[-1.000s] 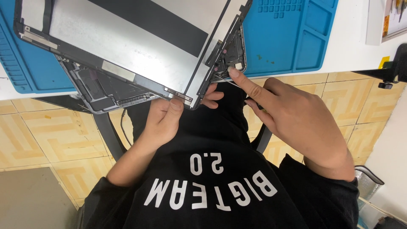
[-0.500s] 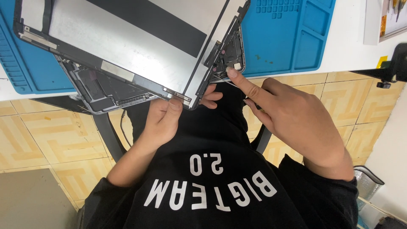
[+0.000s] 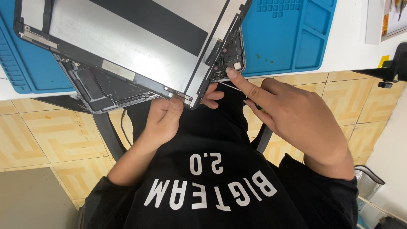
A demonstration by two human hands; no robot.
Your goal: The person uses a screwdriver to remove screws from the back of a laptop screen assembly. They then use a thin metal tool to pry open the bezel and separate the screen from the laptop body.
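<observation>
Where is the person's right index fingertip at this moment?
In the head view, the right hand reaches up from the right, its index fingertip touching the opened tablet's lower right corner, by the blue mat.

Hidden and cut-off items, head view

Your lifted screen panel (image 3: 127, 46) runs off the frame at 12 o'clock and covers most of the opened tablet body (image 3: 99, 91) beneath it. Your left hand (image 3: 165, 116) tucks its fingers under the panel's near corner, out of sight. Your right hand (image 3: 292, 118) hides whatever its lower fingers grip; the thin tool (image 3: 222, 82) at its fingertip is too small to identify. The blue mat (image 3: 292, 38) is cut at 12 o'clock.
</observation>
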